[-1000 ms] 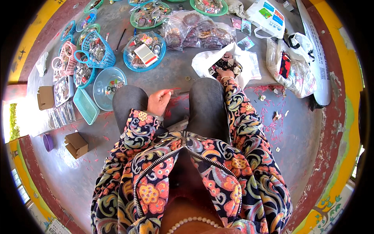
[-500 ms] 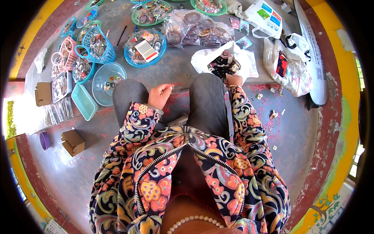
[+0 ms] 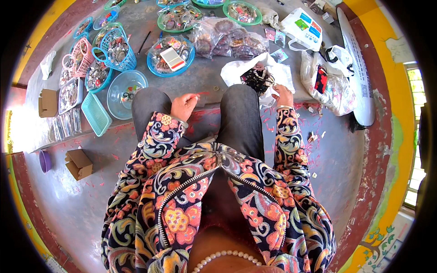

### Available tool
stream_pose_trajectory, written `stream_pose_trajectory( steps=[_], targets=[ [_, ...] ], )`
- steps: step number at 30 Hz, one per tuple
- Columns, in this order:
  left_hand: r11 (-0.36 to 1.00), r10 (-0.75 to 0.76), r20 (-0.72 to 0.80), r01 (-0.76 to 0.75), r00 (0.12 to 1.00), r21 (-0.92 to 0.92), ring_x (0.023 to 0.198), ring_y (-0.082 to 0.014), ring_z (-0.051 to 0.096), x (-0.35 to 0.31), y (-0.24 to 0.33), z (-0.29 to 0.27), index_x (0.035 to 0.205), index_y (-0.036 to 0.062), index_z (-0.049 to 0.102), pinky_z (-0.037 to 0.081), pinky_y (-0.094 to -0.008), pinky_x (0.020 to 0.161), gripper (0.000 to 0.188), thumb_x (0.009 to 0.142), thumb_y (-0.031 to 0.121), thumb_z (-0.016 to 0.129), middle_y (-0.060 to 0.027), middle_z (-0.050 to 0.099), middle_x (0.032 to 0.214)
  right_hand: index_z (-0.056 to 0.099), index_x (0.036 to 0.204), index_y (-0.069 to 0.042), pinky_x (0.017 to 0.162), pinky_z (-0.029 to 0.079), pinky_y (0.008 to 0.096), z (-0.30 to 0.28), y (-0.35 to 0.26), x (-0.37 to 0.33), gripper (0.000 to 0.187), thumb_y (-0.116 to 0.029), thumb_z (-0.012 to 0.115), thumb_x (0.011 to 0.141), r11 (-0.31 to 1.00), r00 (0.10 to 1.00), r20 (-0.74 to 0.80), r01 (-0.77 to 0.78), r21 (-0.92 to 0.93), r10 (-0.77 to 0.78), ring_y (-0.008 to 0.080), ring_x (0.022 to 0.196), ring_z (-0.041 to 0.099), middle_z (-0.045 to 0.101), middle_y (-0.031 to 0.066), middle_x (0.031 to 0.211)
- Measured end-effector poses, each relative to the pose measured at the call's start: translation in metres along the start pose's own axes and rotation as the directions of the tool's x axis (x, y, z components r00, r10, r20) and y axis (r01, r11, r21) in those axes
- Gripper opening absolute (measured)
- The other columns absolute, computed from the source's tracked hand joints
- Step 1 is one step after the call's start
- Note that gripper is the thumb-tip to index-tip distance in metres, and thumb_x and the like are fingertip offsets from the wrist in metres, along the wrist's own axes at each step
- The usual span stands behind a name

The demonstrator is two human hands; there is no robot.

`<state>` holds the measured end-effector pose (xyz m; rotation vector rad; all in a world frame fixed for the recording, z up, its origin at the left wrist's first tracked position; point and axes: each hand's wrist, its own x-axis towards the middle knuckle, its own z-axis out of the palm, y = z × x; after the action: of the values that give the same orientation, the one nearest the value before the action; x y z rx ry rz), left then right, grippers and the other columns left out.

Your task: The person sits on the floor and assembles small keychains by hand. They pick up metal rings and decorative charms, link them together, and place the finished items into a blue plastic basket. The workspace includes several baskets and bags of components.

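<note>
I sit on a grey floor with both knees (image 3: pixel 236 113) in dark trousers pointing forward. My left hand (image 3: pixel 184 106) rests between the knees, its fingers pinched on a small red piece (image 3: pixel 196 95). My right hand (image 3: pixel 283 96) is just beyond my right knee, its fingers curled against the near edge of an open white plastic bag (image 3: pixel 236 72). The bag holds a heap of dark beaded items (image 3: pixel 257 78). Whether the right hand holds anything is hidden by its fingers.
Ahead on the left stand a blue bowl (image 3: pixel 125 87), a blue basket (image 3: pixel 114 48), a pink basket (image 3: pixel 78 58) and a teal tray (image 3: pixel 95 113). A blue dish (image 3: pixel 170 54) and clear packets (image 3: pixel 227 38) lie beyond. Bags (image 3: pixel 327 82) sit right, cardboard boxes (image 3: pixel 78 163) left.
My right hand has drawn back out of the white bag toward my right knee. My left hand has stayed between the knees.
</note>
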<state>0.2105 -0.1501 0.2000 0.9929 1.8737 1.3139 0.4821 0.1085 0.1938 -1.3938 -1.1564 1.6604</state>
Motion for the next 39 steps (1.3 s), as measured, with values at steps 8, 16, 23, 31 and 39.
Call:
stream_pose_trajectory(
  steps=[8, 16, 23, 31, 39],
  targets=[
    [0.999, 0.026, 0.003, -0.026, 1.000, 0.036, 0.071, -0.0090, 0.057, 0.001, -0.006, -0.002, 0.096, -0.0033, 0.061, 0.046, -0.0218, 0.065, 0.023, 0.083, 0.014, 0.052, -0.0073, 0.064, 0.081, 0.053, 0.085, -0.003, 0.081, 0.041, 0.0345, -0.010, -0.027, -0.010, 0.019, -0.020, 0.047, 0.079, 0.745, 0.964, 0.226, -0.049, 0.665, -0.139, 0.0242, 0.110, 0.045, 0.053, 0.0139, 0.112],
    [0.998, 0.019, 0.015, -0.019, 1.000, -0.052, 0.072, -0.0097, 0.057, 0.002, -0.010, -0.002, 0.095, -0.0046, 0.060, 0.046, -0.0216, 0.065, 0.023, 0.083, 0.013, 0.053, -0.0084, 0.064, 0.081, 0.055, 0.081, -0.003, 0.082, 0.044, 0.0371, 0.010, -0.079, -0.037, 0.024, -0.026, 0.051, 0.082, 0.699, 0.849, 0.411, -0.070, 0.711, -0.332, 0.0307, 0.107, 0.048, 0.055, 0.0141, 0.104],
    [0.993, -0.006, 0.175, 0.028, 0.985, -0.119, 0.078, -0.0101, 0.057, 0.002, -0.010, 0.001, 0.096, -0.0050, 0.060, 0.046, -0.0218, 0.069, 0.024, 0.084, 0.014, 0.052, -0.0073, 0.062, 0.084, 0.054, 0.093, -0.002, 0.088, 0.043, 0.0330, 0.063, -0.135, -0.100, 0.017, -0.012, 0.059, 0.080, 0.741, 0.614, 0.574, 0.029, 0.671, -0.543, 0.0291, 0.108, 0.047, 0.054, 0.0109, 0.104],
    [0.992, -0.005, 0.332, 0.045, 0.943, -0.115, 0.076, -0.0084, 0.056, 0.000, -0.005, -0.001, 0.097, -0.0037, 0.060, 0.045, -0.0215, 0.067, 0.024, 0.084, 0.014, 0.052, -0.0059, 0.062, 0.085, 0.051, 0.088, -0.003, 0.067, 0.049, 0.0250, 0.046, -0.110, -0.133, 0.008, 0.002, 0.050, 0.082, 0.930, 0.773, 0.558, 0.109, 0.351, -0.302, 0.0221, 0.085, 0.059, 0.057, 0.0093, 0.088],
    [1.000, -0.003, 0.652, -0.006, 0.758, 0.012, 0.078, -0.0108, 0.056, -0.011, 0.009, 0.005, 0.096, -0.0003, 0.062, 0.045, -0.0247, 0.070, 0.020, 0.082, 0.011, 0.054, -0.0046, 0.063, 0.085, 0.058, 0.095, 0.000, 0.061, 0.045, 0.0197, 0.022, -0.056, -0.143, 0.018, 0.002, 0.057, 0.077, 0.864, 0.900, 0.352, 0.377, -0.334, -0.257, 0.0100, 0.073, 0.059, 0.062, 0.0053, 0.081]
  ],
)
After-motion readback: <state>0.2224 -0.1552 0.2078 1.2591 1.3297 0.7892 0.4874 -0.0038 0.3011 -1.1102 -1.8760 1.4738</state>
